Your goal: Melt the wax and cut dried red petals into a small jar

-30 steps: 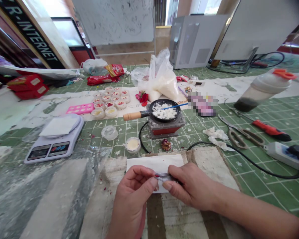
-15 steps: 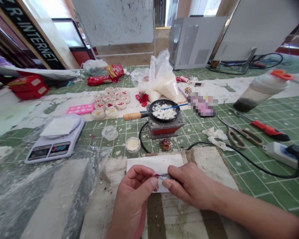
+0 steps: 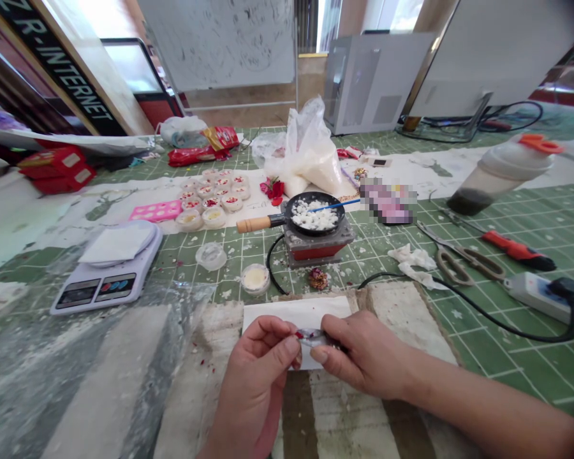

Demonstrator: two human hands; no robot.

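Over the paper [image 3: 272,312], the left hand [image 3: 261,370] pinches a red bit [image 3: 298,335] in nearly closed fingertips while the right hand [image 3: 370,357], curled tight, grips a blade [image 3: 312,333] so near that a slip could nick them.

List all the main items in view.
Round metal frying pan: one, black, centre
Boxy stand: one, red and grey, under pan
Crumbly chunks: many, white, in pan
Thin stick: one, blue, over pan
Filled plastic bag: one, clear, behind pan
Round plastic tubs: several, clear, left of pan
Flat mould: one, pink, beside tubs
Digital scale: one, whitish, left
Metal scissors: one, brown handles, right
Shaker bottle: one, translucent, right
Power strip: one, white, right
Gridded tablecloth: one, green, underneath
Thin paper sheet: one, white, front
Slim tool: one, silvery, front
Left hand: one, front, pinching red fragment
Right hand: one, front, gripping slim tool
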